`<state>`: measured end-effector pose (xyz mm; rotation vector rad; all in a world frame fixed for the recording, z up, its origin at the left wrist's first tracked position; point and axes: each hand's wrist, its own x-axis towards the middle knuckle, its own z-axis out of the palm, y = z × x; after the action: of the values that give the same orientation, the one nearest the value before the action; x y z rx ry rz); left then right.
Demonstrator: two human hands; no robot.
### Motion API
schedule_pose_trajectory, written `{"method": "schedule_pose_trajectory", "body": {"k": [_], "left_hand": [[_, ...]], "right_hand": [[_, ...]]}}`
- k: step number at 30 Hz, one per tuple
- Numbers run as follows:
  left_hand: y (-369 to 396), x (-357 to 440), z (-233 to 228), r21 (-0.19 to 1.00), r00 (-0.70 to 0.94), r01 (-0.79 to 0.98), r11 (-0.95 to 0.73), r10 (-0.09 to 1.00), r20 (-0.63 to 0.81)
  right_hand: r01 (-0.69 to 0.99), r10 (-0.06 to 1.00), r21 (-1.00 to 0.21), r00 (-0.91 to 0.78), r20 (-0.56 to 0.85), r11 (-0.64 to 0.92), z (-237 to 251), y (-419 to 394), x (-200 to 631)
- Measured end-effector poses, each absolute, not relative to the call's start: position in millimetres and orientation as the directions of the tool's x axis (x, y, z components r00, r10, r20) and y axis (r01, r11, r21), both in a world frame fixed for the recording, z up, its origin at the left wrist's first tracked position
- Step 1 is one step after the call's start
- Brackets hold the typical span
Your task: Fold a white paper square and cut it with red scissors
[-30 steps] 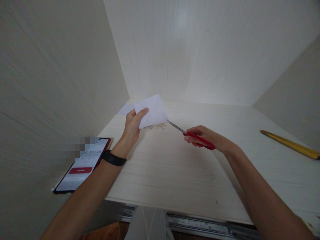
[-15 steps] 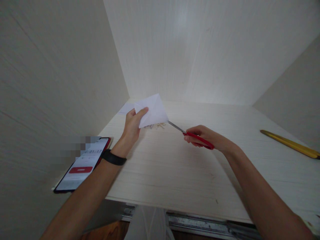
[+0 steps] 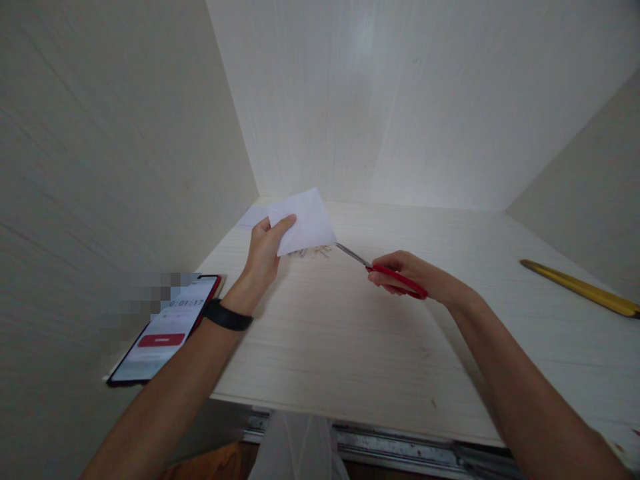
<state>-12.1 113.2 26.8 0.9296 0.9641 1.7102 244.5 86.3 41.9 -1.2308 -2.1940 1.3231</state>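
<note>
A white piece of paper point(image 3: 311, 223), creased and seemingly folded, is held up above the tabletop. My left hand point(image 3: 267, 243) is closed on its left side, thumb on top. A pair of scissors with red handles point(image 3: 400, 280) sits in my right hand point(image 3: 407, 267), the fingers wrapped round the grips. The tips of its metal blades meet the paper's lower right corner; whether they are cutting into it I cannot tell. Beneath the paper lie several small thin pale pieces point(image 3: 320, 251), partly hidden by it.
Another white sheet point(image 3: 253, 216) lies at the back left. A phone showing a timer point(image 3: 170, 333) rests by the left wall, near my wristband. On the right is a long yellow tool point(image 3: 580, 287). White panels enclose the pale tabletop point(image 3: 325, 347) on three sides.
Almost nothing differs. Both hands, the paper and the scissors hold nearly the same places, with the paper shifted very slightly left.
</note>
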Motion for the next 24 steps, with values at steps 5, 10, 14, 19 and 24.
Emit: {"method": "schedule_pose_trajectory", "body": {"k": [5,10,14,19,24], "left_hand": [[112.8,-11.5,28.0,0.895,-0.286,-0.364,-0.26,0.945,0.158],[111.6,-10.9,28.6,0.896,-0.291,-0.363,-0.255,0.945,0.15],[111.3,-11.7,27.9,0.897,-0.285,-0.358,-0.258,0.945,0.159],[112.0,-12.5,26.9,0.899,-0.285,-0.351,-0.262,0.944,0.164],[112.9,-12.9,25.7,0.899,-0.288,-0.346,-0.269,0.942,0.171]], "right_hand": [[0.513,0.79,-0.835,-0.588,-0.173,0.198,42.4,85.9,244.1],[0.51,0.782,-0.832,-0.602,-0.163,0.219,39.3,87.7,245.8],[0.512,0.778,-0.83,-0.605,-0.167,0.22,38.6,88.4,246.4],[0.517,0.781,-0.826,-0.602,-0.165,0.225,42.4,86.2,245.7],[0.509,0.779,-0.832,-0.605,-0.164,0.221,42.8,85.3,245.9]]}}
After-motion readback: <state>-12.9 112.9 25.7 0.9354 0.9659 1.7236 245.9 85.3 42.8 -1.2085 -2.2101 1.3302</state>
